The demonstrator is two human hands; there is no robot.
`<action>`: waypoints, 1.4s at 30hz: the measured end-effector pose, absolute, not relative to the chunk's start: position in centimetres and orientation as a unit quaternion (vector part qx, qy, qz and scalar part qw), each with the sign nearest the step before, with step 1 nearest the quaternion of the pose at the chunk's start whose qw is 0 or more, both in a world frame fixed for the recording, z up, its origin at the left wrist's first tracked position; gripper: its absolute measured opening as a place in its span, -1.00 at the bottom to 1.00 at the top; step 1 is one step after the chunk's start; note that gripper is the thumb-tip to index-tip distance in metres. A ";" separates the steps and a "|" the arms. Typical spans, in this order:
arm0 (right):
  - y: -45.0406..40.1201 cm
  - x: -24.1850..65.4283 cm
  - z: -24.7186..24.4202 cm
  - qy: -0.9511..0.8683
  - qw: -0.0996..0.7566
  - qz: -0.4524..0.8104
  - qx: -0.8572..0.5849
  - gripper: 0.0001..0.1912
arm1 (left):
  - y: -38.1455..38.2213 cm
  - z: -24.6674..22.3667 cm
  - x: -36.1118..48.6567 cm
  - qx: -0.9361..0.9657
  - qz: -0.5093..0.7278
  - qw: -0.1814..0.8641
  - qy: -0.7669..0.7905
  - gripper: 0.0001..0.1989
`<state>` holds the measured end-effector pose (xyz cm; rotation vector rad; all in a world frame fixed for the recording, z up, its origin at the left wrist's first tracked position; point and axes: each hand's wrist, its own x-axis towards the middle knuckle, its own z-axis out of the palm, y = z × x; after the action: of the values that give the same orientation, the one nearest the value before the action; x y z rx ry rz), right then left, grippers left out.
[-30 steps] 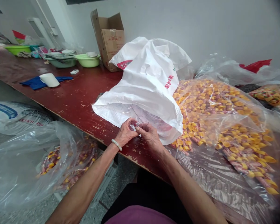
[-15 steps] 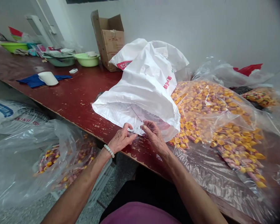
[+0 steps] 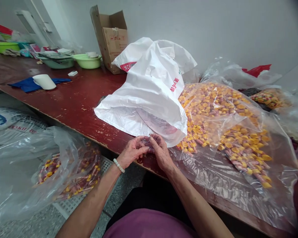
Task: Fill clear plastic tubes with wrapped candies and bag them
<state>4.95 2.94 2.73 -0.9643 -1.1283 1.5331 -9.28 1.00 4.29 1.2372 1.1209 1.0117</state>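
Observation:
A white woven sack (image 3: 151, 86) with red print lies on the red table, its mouth facing me. A few clear plastic tubes (image 3: 142, 125) show inside the mouth. My left hand (image 3: 131, 152) and my right hand (image 3: 161, 150) meet at the table's front edge, just before the sack's lower lip. Between their fingertips is a see-through piece (image 3: 146, 141) that looks like one of the clear plastic tubes; fingers partly cover it. Both hands have curled fingers, thumbs pressed inward. On my left wrist is a pale bead bracelet (image 3: 119, 165).
A large clear bag (image 3: 238, 129) of yellow-capped pieces spreads over the table's right side. Another clear bag (image 3: 69, 165) of similar pieces sits low at left. Behind stand an open carton (image 3: 115, 43), green basins (image 3: 88, 61), and a white cup (image 3: 44, 81) on blue cloth.
Both hands have drawn together and back toward me, from inside the sack's mouth to just outside it. The view has shifted slightly to the right.

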 end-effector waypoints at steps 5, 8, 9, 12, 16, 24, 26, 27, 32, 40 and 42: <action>2.3 4.6 2.7 -0.458 0.493 0.638 -0.374 -0.64 | 1.4 4.2 -8.6 0.631 0.414 0.286 0.590 -0.71; 2.0 4.2 2.5 -0.460 0.507 0.635 -0.358 -0.63 | 1.5 4.1 -8.7 0.657 0.428 0.252 0.568 -0.74; 1.9 4.1 2.4 -0.459 0.509 0.636 -0.355 -0.62 | 1.5 4.0 -8.7 0.654 0.435 0.281 0.552 -0.74; 1.5 3.8 1.9 -0.468 0.512 0.630 -0.350 -0.53 | 1.0 3.6 -8.6 0.621 0.452 0.399 0.501 -0.62; 0.7 3.8 2.1 -0.529 0.474 0.595 -0.377 -0.30 | 0.0 3.1 -7.9 0.555 0.492 0.511 0.434 -0.38; 4.2 3.9 4.3 -0.681 0.396 0.486 -0.378 -0.59 | -0.6 2.3 -8.2 0.364 0.613 0.523 0.466 -0.49; 6.7 3.9 4.2 -0.718 0.411 0.392 -0.403 -0.65 | -0.6 2.6 -9.1 0.325 0.633 0.531 0.460 -0.45; 7.9 3.9 4.1 -0.743 0.392 0.335 -0.426 -0.67 | -0.5 2.7 -9.6 0.313 0.636 0.539 0.454 -0.43; 11.6 3.4 3.6 -0.809 0.230 0.182 -0.509 -0.71 | -0.2 3.1 -11.1 0.325 0.621 0.548 0.456 -0.51; 11.2 2.4 4.7 -0.761 0.122 0.196 -0.606 -0.58 | 0.7 2.5 -11.1 0.334 0.628 0.526 0.466 -0.55; 11.0 2.8 4.9 -0.766 0.110 0.206 -0.599 -0.60 | 0.8 2.4 -11.1 0.324 0.628 0.535 0.464 -0.53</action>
<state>2.80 11.04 4.90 -1.7599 -2.2524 0.6044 -11.07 0.84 2.37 0.7707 1.1056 1.4951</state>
